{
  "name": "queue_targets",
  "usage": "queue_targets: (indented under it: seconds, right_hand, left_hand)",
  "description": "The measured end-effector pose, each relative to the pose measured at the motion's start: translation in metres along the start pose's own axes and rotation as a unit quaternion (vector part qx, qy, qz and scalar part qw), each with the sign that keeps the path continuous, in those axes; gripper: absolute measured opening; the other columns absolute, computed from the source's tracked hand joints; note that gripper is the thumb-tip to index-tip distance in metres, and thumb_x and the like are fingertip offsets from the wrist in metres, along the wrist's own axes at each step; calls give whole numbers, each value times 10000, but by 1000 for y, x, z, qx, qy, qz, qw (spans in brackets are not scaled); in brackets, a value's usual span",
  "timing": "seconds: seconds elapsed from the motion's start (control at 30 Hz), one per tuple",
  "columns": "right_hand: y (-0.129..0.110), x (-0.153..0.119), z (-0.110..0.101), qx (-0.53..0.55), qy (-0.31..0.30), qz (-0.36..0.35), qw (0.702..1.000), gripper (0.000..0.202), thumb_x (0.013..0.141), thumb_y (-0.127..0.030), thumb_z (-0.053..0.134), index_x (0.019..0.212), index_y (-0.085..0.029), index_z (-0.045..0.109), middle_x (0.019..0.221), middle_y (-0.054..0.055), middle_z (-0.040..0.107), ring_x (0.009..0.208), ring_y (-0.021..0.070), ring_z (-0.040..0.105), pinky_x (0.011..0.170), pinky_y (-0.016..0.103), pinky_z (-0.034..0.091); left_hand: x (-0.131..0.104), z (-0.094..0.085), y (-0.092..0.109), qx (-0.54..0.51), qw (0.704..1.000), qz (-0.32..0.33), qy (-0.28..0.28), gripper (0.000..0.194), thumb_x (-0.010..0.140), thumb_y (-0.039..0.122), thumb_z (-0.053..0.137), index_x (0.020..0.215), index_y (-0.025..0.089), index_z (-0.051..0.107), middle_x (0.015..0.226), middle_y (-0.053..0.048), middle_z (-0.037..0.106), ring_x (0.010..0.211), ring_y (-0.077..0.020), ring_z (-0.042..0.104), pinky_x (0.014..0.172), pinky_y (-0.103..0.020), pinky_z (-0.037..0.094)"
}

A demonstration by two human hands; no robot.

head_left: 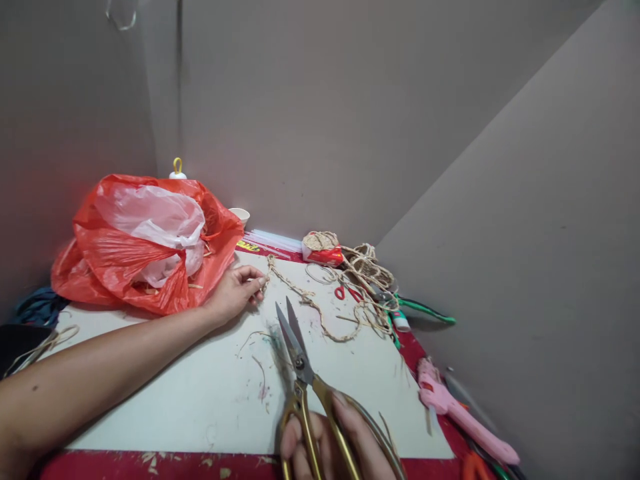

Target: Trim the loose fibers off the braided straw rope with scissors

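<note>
**Poised for a likely trim**

Pinching, apparently, one end of the tan braided straw cord (pixel 343 339) between closed fingers of the left hand (pixel 233 293). Gripping the gold-handled steel scissors (pixel 301 370) in curled fingers of the right hand (pixel 360 440), with blades slightly parted and apart from the cord. To be found lying across the flat white sheet (pixel 165 407) on the red-covered counter (pixel 115 467). Probably calls next for guiding blades to stray strands, clear of pinching fingers.

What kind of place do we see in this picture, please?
Probably a small handicraft workspace: gold-handled scissors are held over a white board, a braided cord lies on it, and what looks like a pink glue gun lies near its edge.
</note>
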State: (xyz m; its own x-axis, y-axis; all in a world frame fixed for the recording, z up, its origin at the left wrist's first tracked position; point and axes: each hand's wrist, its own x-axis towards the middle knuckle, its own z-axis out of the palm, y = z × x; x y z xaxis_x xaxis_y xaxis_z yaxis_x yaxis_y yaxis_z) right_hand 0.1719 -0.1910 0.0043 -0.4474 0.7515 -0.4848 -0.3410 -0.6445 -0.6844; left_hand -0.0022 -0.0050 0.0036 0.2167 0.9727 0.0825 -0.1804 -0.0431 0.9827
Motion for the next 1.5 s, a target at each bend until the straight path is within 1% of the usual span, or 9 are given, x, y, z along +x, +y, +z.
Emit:
queue_targets:
  seconds: [0.13,0.3,0.47,0.53,0.77,1.0,1.27,1.37,1.5]
  right_hand:
    - [-5,14,5,-14,-27,10,999,775,761,-777,292,784,-85,639,409,-17,453,350,65,383,383,176,238]
    - [-11,23,14,13,-47,26,998,760,759,-766,322,767,-77,643,400,-10,464,337,66,407,374,174,276]
    - [-16,31,21,74,-23,49,996,704,749,-756,354,762,-111,636,406,-24,464,313,93,473,328,178,308]
    - [-16,34,22,75,-16,52,996,705,745,-759,360,758,-111,638,403,-22,469,310,98,484,316,175,305]
    - [-13,32,19,55,-37,28,997,682,673,-767,470,686,-106,638,346,-24,455,279,72,426,298,157,283]
    - [-12,35,18,52,-45,32,997,689,715,-763,410,700,-111,630,357,-28,457,287,85,451,303,165,290]
    - [-19,40,23,66,4,26,997,677,749,-752,364,721,-121,607,386,-32,459,273,83,449,277,159,216]
    - [-23,41,26,63,16,23,998,649,748,-739,389,715,-125,597,386,-35,449,273,80,440,272,155,179]
    - [-25,43,27,82,12,10,997,595,765,-716,391,698,-149,559,393,-44,438,264,60,386,283,156,164]
  left_hand:
    - [-2,1,0,8,1000,2,4,255,698,358,675,799,132,613,525,31,565,455,-68,500,452,-178,385]
    - [-2,2,0,4,1000,-6,-1,258,683,368,679,777,140,602,492,44,545,416,-67,462,426,-184,360]
    - [-3,1,-3,18,1000,4,-13,219,717,344,657,785,142,607,509,36,550,421,-61,460,432,-183,355]
    - [-3,1,-4,11,1000,6,-19,217,728,350,650,776,144,600,512,35,551,426,-61,466,437,-182,360]
    - [-3,2,-3,-4,1000,1,-26,238,714,362,665,757,140,590,507,39,551,421,-60,471,432,-180,361]
    - [-3,1,-4,23,999,-4,-29,267,722,380,660,818,135,613,499,44,545,416,-61,467,436,-181,366]
    - [-5,3,-2,-9,998,-26,-58,249,720,368,679,747,137,591,487,31,574,413,-60,514,436,-164,374]
    - [-4,2,-5,-24,996,-48,-78,280,717,393,684,783,149,563,484,17,595,421,-88,558,430,-170,398]
    - [-3,1,-9,-32,991,-63,-111,324,721,438,673,819,164,531,496,12,608,400,-94,554,418,-179,416]
